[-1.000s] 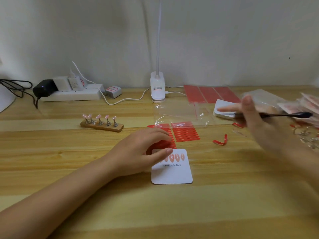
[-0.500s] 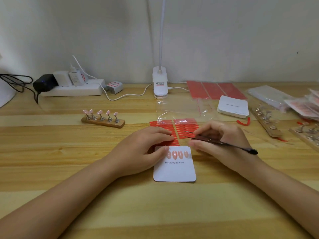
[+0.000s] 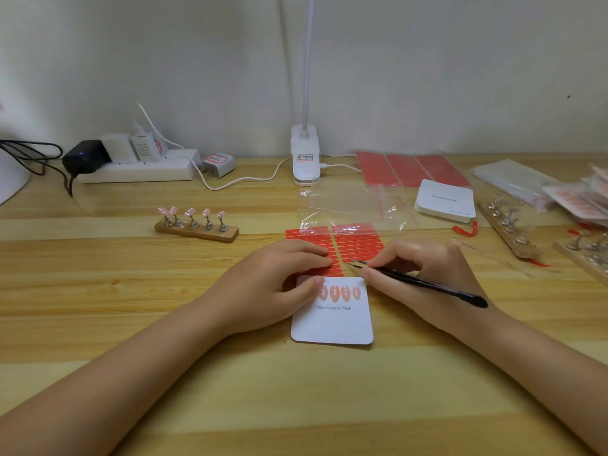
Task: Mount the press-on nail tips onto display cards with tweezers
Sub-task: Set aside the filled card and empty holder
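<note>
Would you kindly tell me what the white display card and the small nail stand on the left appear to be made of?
The white display card looks like matte card stock: flat, rounded corners, printed lettering, no glare. The small nail stand seems to have a brown varnished wooden base with shiny, probably metal, holders carrying glossy pink tips.

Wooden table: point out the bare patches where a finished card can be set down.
Bare wood lies between the wooden nail stand and the left hand, and along the near edge of the wooden table below the white display card. The right side by the white card stack is crowded.
</note>
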`<move>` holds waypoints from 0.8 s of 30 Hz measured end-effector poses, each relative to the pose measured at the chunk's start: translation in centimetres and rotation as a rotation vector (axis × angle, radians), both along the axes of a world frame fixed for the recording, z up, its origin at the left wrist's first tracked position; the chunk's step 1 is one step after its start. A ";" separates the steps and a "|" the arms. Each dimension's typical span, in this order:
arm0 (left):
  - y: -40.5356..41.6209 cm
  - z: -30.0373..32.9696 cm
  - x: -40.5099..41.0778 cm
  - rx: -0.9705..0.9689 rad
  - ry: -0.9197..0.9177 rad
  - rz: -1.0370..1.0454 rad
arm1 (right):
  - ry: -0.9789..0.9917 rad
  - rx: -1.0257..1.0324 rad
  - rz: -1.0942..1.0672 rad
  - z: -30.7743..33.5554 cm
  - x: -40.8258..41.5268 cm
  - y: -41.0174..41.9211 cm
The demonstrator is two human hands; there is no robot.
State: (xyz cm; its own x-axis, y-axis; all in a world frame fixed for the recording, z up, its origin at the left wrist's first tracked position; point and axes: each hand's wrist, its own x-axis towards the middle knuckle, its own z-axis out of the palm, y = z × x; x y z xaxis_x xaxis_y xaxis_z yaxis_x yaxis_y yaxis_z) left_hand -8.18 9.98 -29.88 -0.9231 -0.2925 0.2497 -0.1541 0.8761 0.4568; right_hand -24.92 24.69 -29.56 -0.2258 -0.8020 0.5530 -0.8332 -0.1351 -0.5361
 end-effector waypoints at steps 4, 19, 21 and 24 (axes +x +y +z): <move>0.1 0.0 -0.1 0.005 -0.003 0.003 | 0.255 0.018 0.025 0.1 0.2 0.1; 0.4 0.3 0.2 -0.007 0.016 0.007 | -0.506 -0.135 -0.188 0.6 -0.5 0.0; 0.5 0.3 0.2 -0.022 0.022 0.007 | -0.735 -0.278 -0.218 1.1 -1.1 0.2; 0.4 0.2 0.1 -0.052 0.027 0.006 | -0.896 -0.458 -0.298 1.5 -1.9 0.6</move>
